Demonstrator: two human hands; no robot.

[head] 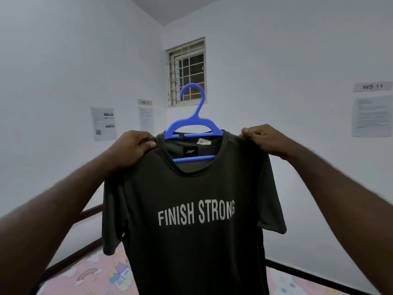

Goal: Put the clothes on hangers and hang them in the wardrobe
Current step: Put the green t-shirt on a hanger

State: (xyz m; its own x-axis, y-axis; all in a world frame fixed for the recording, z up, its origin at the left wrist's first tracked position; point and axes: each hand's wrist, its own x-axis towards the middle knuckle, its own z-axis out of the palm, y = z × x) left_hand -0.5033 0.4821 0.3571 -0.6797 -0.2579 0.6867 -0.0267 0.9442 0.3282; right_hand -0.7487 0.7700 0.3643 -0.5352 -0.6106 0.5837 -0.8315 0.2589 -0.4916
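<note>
**Up at eye level: shirt on hanger, both my hands on its shoulders**

Below me lies a bed (89, 275) with a pink sheet printed with rainbows and small cartoon shapes, framed by a dark rail. Pale walls meet in a corner ahead, where a barred window (187, 71) sits high up. Printed sheets (103, 123) are stuck to the left wall, and a sign reading WS 11 (372, 86) hangs on the right wall above another page.

I hold the dark olive T-shirt (191, 220) up in front of me, well above the bed. It reads FINISH STRONG in pale letters (a black label shows inside the collar). The blue plastic hanger (192, 126) is inside the neck, hook upright, its lower bar crossing the opening.

My left hand (131, 149) pinches the shirt's left shoulder, fingers curled around the fabric; my right hand (262, 138) grips the other shoulder likewise.
</note>
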